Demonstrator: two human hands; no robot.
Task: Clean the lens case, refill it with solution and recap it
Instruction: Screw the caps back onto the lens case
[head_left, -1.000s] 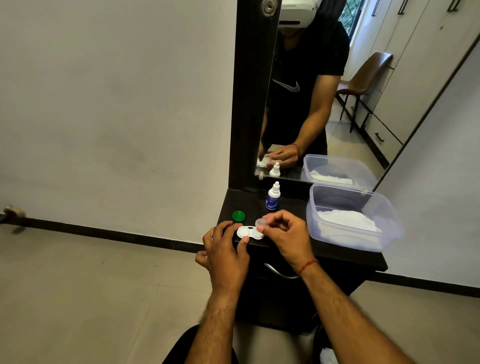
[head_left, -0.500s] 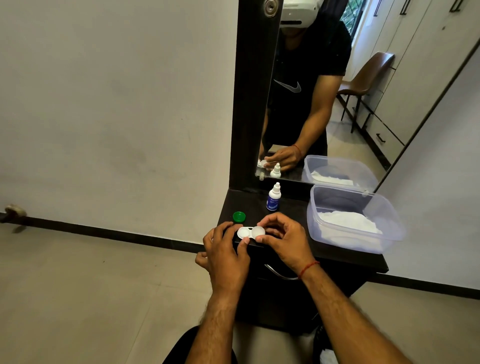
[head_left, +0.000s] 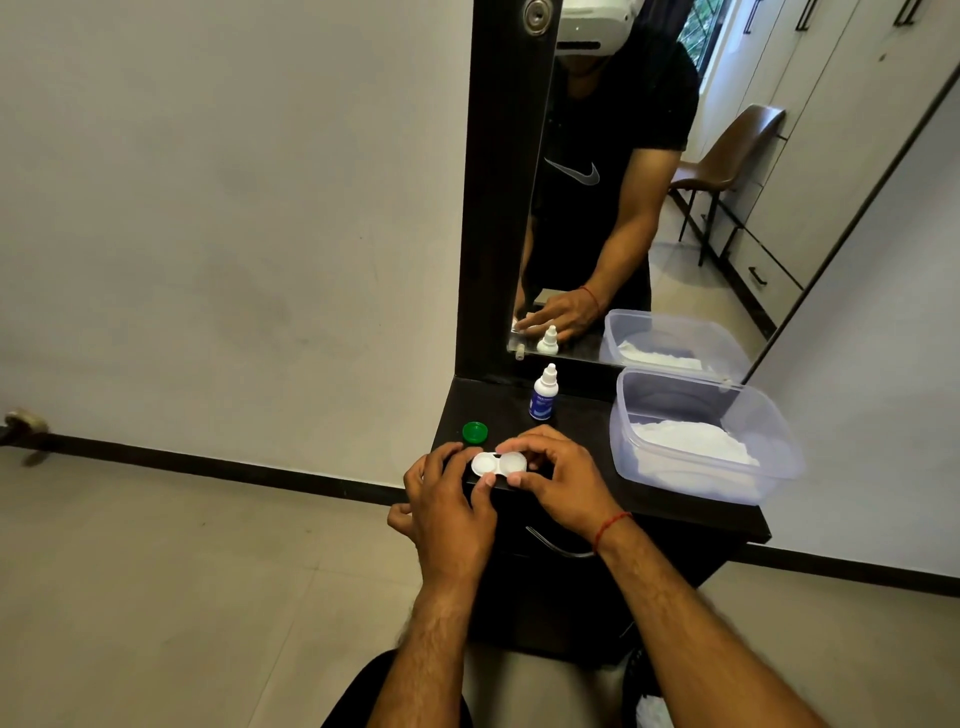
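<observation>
- The left hand (head_left: 447, 512) pinches the left end of the white lens case (head_left: 497, 464), thumb at its near edge.
- The right hand (head_left: 558, 480) curls its fingers around the clear cap (head_left: 513, 462) sitting on the case's right well.
- The case lies at the front edge of the dark surface (head_left: 582, 426).
- A green cap (head_left: 475, 432) lies just behind the left hand.
- The solution bottle (head_left: 543, 400) stands upright farther back, capped.
- A clear tub (head_left: 701, 434) holding white cloth sits to the right.
</observation>
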